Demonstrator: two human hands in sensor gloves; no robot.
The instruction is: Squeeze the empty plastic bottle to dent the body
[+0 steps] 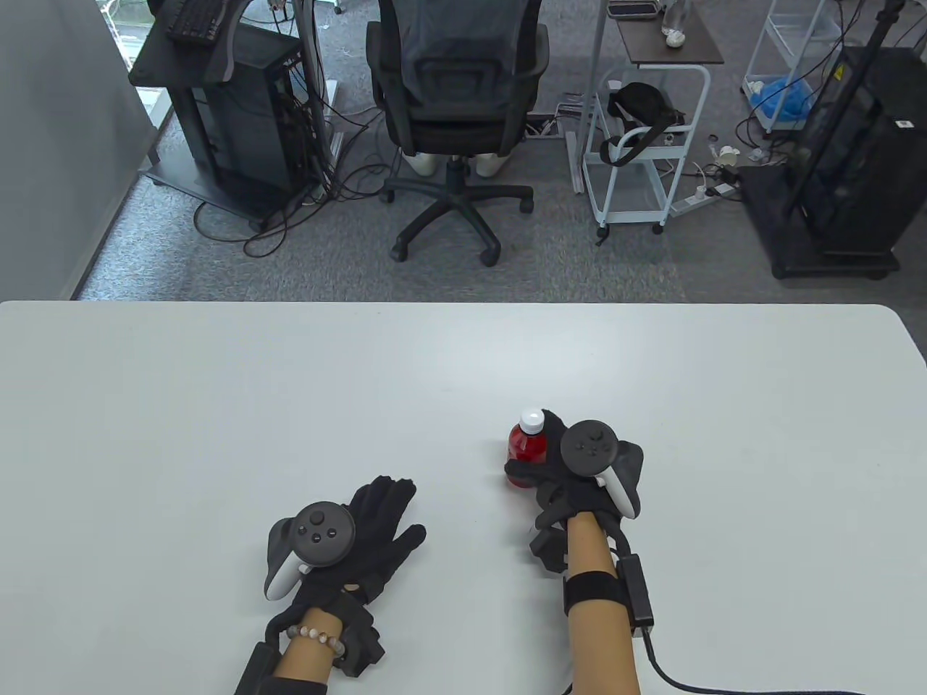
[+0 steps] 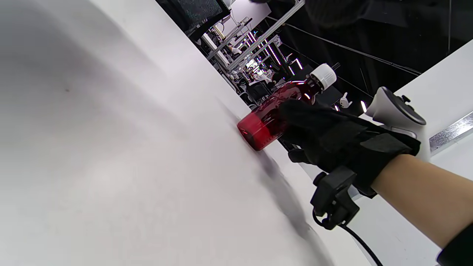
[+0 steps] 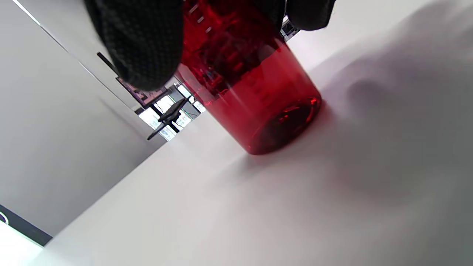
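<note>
A small red see-through plastic bottle (image 1: pixel 524 443) with a white cap (image 1: pixel 531 419) stands upright on the white table (image 1: pixel 217 405), right of centre. My right hand (image 1: pixel 558 463) grips its body, thumb in front and fingers behind. The left wrist view shows the bottle (image 2: pixel 264 123) with its base on the table and my right hand (image 2: pixel 325 133) around it. The right wrist view shows the bottle's lower body (image 3: pixel 266 103) and my gloved fingers (image 3: pixel 140 44) on it. My left hand (image 1: pixel 380 525) rests flat on the table, fingers spread, well left of the bottle.
The table's far edge (image 1: pixel 463 304) runs across the middle of the table view. Beyond it are an office chair (image 1: pixel 452 108), a computer stand (image 1: pixel 224 108) and a white cart (image 1: pixel 644 137). A cable (image 1: pixel 673 673) trails from my right wrist.
</note>
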